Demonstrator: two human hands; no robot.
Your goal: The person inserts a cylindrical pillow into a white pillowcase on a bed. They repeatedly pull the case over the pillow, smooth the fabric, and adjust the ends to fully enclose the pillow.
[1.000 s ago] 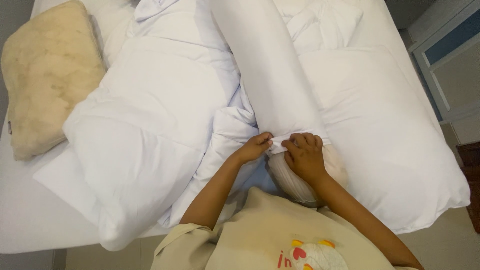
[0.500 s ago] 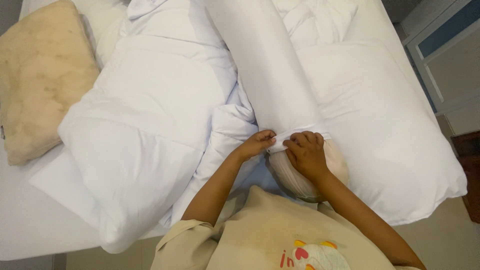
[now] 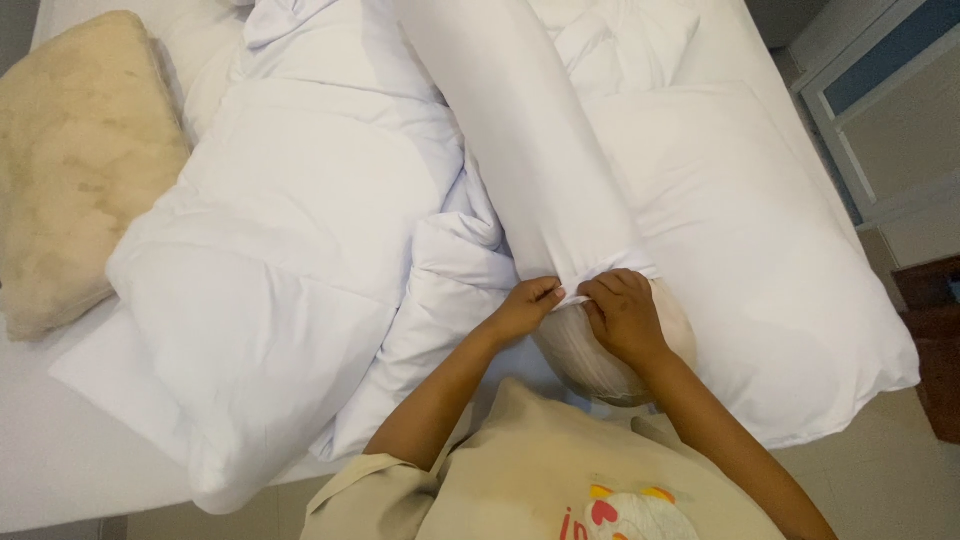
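Bolster cover [image 3: 530, 150], white, has its open edge pinched by both hands: left hand [image 3: 525, 308] and right hand [image 3: 625, 315] close together at the near end, fingers closed on cloth. Beneath them the bolster [image 3: 590, 360] end shows bare. Its length runs away up the bed [image 3: 60, 460], between white pillows [image 3: 270, 300].

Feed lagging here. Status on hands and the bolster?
Both hands, left and right, pinching the open hem of the white cover. Bolster end bare, cover not over it. Crumpled duvet against its left side; nothing blocking.
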